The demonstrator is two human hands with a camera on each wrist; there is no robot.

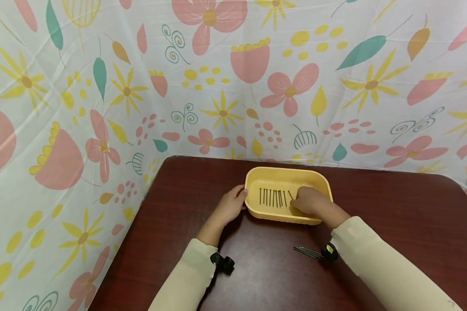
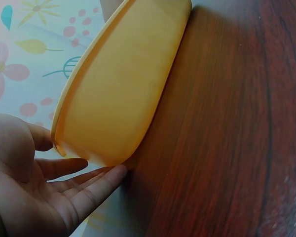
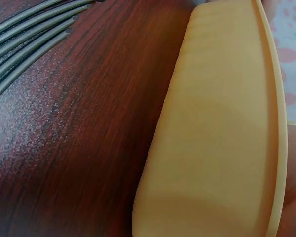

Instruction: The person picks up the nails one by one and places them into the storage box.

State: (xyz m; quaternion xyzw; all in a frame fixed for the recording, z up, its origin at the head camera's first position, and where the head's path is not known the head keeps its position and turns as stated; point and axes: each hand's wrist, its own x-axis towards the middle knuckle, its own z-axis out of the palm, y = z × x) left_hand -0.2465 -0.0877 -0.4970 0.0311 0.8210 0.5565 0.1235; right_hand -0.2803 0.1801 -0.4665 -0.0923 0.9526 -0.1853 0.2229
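Observation:
A yellow plastic basket [image 1: 284, 216] stands on the dark wood table. Inside it, several thin metal nails [image 1: 270, 198] lie side by side in a row. My left hand [image 1: 232, 204] grips the basket's left end. In the left wrist view, its thumb [image 2: 40, 137] is at the rim and the other fingers lie along the outer wall. Reaching over the near wall, my right hand [image 1: 309, 201] is down inside the basket at the right end of the row. It pinches a slanted nail [image 1: 290, 195], whose lower end is hidden by the fingers.
More nails [image 1: 307, 252] lie in a bundle on the table [image 1: 264, 259], in front of the basket and beside the right wrist's black camera [image 1: 329, 251]. A flower-patterned curtain [image 1: 218, 86] hangs behind the table and along its left side.

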